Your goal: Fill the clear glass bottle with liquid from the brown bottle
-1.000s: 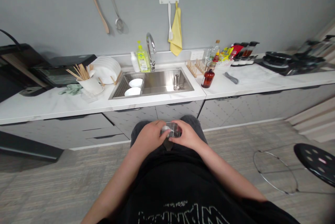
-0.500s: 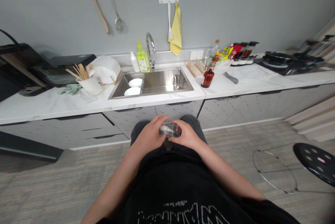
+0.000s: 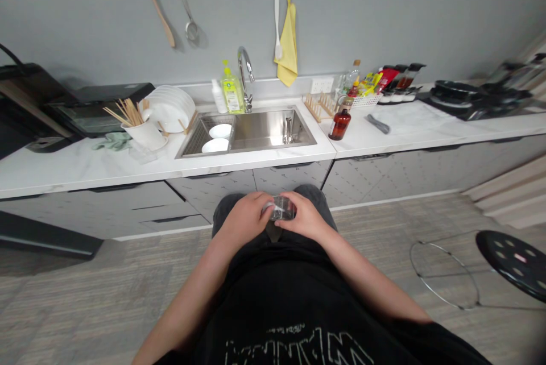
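Over my lap, both hands grip a small clear see-through container (image 3: 282,208), which looks box-like. My left hand (image 3: 246,216) closes around its left end, thumb towards me and fingers along the far side. At the opposite end my right hand (image 3: 307,215) clasps it between thumb and fingers. Something whitish shows through or beside it near the left thumb, too small to name. The palms hide both ends of the container.
Ahead runs a white counter with a steel sink (image 3: 268,129) holding white bowls (image 3: 215,145). An amber bottle (image 3: 340,125) stands right of the sink. A white chopstick pot (image 3: 145,135) and plates (image 3: 170,108) are to the left. A black stool (image 3: 512,262) is at right.
My left fingers lifted and spread half a second ago, showing more of the whitish thing, and now close around the container again. The view has tipped slightly downward.
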Motion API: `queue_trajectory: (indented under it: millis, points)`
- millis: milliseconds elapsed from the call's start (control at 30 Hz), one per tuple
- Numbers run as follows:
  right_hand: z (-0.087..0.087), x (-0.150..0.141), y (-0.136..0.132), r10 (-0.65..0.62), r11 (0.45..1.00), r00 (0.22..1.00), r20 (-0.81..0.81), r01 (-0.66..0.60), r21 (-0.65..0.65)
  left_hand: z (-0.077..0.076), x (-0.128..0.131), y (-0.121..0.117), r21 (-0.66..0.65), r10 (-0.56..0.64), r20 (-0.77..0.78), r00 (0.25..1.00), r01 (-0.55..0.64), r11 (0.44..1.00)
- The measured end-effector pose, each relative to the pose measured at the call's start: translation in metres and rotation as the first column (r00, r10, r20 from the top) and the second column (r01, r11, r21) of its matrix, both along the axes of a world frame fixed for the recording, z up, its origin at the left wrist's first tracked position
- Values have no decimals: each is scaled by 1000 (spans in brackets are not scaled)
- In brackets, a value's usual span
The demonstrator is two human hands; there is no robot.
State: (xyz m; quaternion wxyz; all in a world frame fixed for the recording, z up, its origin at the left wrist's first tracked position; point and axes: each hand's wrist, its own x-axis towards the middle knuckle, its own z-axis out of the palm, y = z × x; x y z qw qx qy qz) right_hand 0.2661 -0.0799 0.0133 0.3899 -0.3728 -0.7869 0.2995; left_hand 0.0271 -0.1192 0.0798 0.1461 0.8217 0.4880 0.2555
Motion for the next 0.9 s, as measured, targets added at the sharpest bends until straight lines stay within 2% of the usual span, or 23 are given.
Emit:
queue_trajectory:
  millis: [67,133,233,367,533,633,733,800,900]
  points:
    - [-1,-1,0,0,1000,1000,4,0,3,-2,0,1,22,-18,38,999,17,1000]
    - [-2,-2,0,0,1000,1000,-6,0,-1,-4,-1,2,33,40,47,998,-41,999]
    - [-4,-2,0,-6,1000,1000,-1,6,-7,-8,-3,4,1,108,-22,994,-108,994]
    - [-7,1,2,12,998,1000,2,-12,-53,-11,-10,6,0,0,-39,999,0,1000]
    - [-12,5,5,98,964,995,-31,-102,-244,-10,-16,2,17,-138,-36,990,138,990]
    - [-14,-2,6,58,986,998,-33,-63,-152,-12,-16,4,21,-104,4,995,104,994]
    - [-14,-12,8,-3,1000,999,-49,3,-10,-20,-16,12,15,27,65,997,-28,999]
    - [-14,-17,12,-23,1000,998,-57,24,15,-26,-18,19,18,72,82,994,-74,997]
    - [-16,-21,26,-11,1000,998,-54,10,-11,-32,-25,31,46,56,106,993,-61,997]
